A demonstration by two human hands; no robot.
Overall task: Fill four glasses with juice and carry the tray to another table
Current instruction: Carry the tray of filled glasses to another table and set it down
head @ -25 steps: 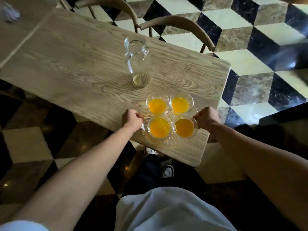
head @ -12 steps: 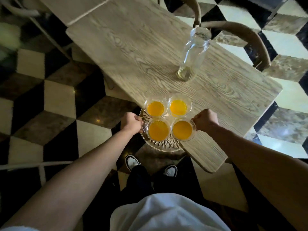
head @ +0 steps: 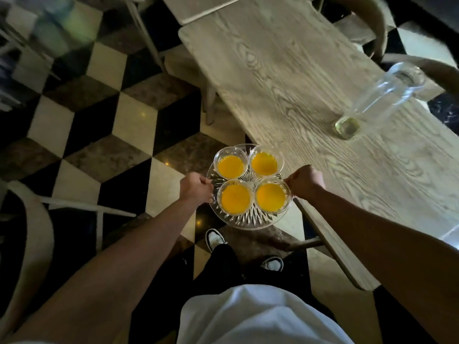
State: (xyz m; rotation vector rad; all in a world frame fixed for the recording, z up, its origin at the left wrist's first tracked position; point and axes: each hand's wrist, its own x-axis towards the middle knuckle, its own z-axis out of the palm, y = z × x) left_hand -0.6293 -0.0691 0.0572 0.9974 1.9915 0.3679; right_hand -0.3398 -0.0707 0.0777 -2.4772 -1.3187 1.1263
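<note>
A round cut-glass tray [head: 244,219] hangs in the air over the chequered floor, just left of the wooden table [head: 310,78]. Several glasses of orange juice stand on it, among them a near-left glass [head: 235,198], a near-right glass [head: 270,197] and a far-left glass [head: 231,163]. My left hand [head: 196,187] grips the tray's left rim. My right hand [head: 305,181] grips its right rim. A nearly empty glass jug [head: 377,100] stays on the table at the right.
A second wooden table [head: 198,6] stands at the top, end to end with the first. A pale chair [head: 32,232] is at the left. Curved chair backs [head: 432,68] sit behind the table at right. My feet [head: 216,238] are on the black-and-cream floor.
The tray with its glasses has come off the table and moved left, now over the floor. My view has turned left, so the table and jug have shifted right.
</note>
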